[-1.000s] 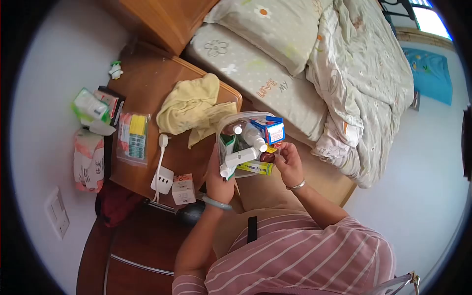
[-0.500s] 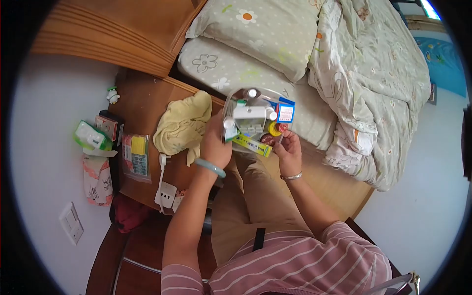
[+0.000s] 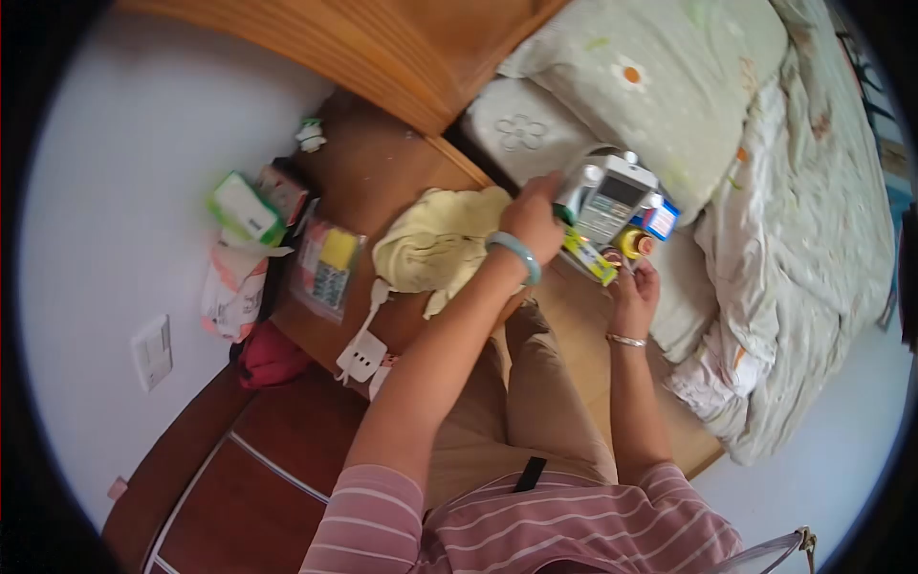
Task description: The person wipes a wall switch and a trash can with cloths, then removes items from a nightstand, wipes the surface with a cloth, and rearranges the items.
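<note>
The bed point(image 3: 794, 258) lies at 3 o'clock from the filled clear container point(image 3: 597, 152), the yellow cloth point(image 3: 435, 244) at 9. The left hand point(image 3: 533, 220) grips its 9 o'clock side, fingertips partly hidden; the right hand point(image 3: 637, 290) pinches its 5 o'clock edge, fingers nearly closed. Inside, a keypad device point(image 3: 615, 203) stands over a blue box point(image 3: 662, 219) at 3.

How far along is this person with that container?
Already done: the container is lifted, loaded with a white device, a blue box and a yellow packet. In hand: the left hand grips its side, the right hand meets its edge. Remaining: it isn't set down yet; whether anything else remains, the picture can't settle.
</note>
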Available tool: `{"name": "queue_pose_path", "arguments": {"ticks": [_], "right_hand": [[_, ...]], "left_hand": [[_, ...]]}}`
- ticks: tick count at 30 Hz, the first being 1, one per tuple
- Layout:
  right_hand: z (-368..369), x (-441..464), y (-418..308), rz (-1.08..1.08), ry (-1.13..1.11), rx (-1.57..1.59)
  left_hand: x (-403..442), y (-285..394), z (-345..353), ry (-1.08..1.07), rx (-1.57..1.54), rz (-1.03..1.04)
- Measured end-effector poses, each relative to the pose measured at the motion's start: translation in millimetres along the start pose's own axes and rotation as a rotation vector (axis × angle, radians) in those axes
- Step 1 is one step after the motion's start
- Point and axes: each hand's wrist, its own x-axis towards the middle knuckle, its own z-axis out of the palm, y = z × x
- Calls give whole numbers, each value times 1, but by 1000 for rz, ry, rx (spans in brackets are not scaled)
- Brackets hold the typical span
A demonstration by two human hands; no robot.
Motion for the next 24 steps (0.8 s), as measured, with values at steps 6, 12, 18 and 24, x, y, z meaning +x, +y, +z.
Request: {"name": "queue_pose_path", "arguments": {"ticks": [6,12,18,24], "right_hand": [[15,-33,-19,50,106,-146],[18,-98,0,-226,-356,-628],[160,-81,-39,-418,-760,-585],[317,-21,3,-770,-782,-723]], "left_hand": [[-5,-4,-11,-37,-66,-54],[-29,-29,-95,88,-316,-118],[-24,-100,-178,616,-68,-262],[5,-135,-195,863,468,-153]]}}
